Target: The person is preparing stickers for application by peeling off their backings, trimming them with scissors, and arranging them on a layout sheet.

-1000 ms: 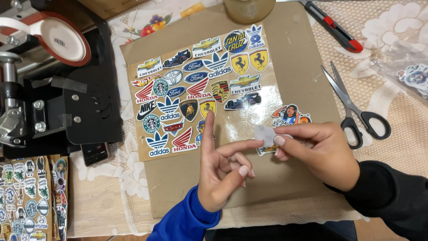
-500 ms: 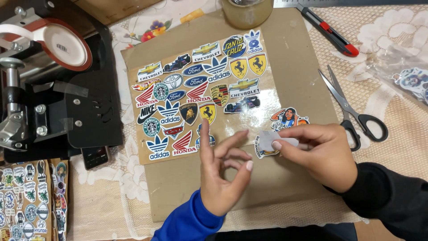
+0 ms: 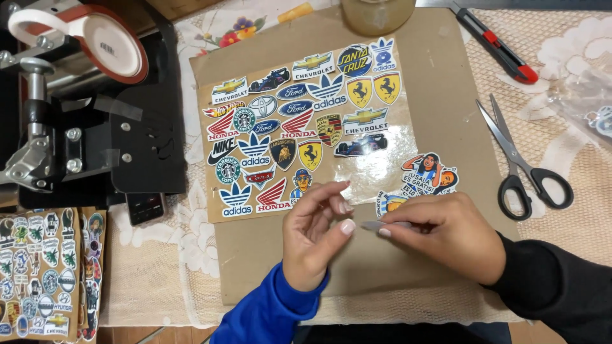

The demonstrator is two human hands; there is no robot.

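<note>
A small pale sticker (image 3: 376, 225) sits just below the centre of the frame, seen nearly edge-on, pinched between the thumb and fingertips of the right hand (image 3: 443, 239). That hand is curled closed around it and comes in from the lower right in a black sleeve (image 3: 561, 299). The left hand (image 3: 315, 239), in a blue sleeve (image 3: 268, 315), is right beside it with fingers loosely bent and half open; its fingertips come close to the sticker's left end, but whether they touch it cannot be told.

Both hands hover over a brown cardboard sheet (image 3: 268, 255) that fills the middle of the frame. Above the hands, on the cardboard, lies a clear sheet of logo stickers (image 3: 299, 127), mostly car and sportswear badges, with a bare glossy patch at its lower right. Just right of that, near the right hand, lie a few loose cut-out stickers (image 3: 428, 172).

At the right edge, black-handled scissors (image 3: 523, 165) lie closed on a lace tablecloth (image 3: 574, 210), and a red and black utility knife (image 3: 497, 44) is in the upper right. A black press machine (image 3: 83, 114) fills the upper left. More sticker sheets (image 3: 44, 274) are stacked in the lower left corner.
</note>
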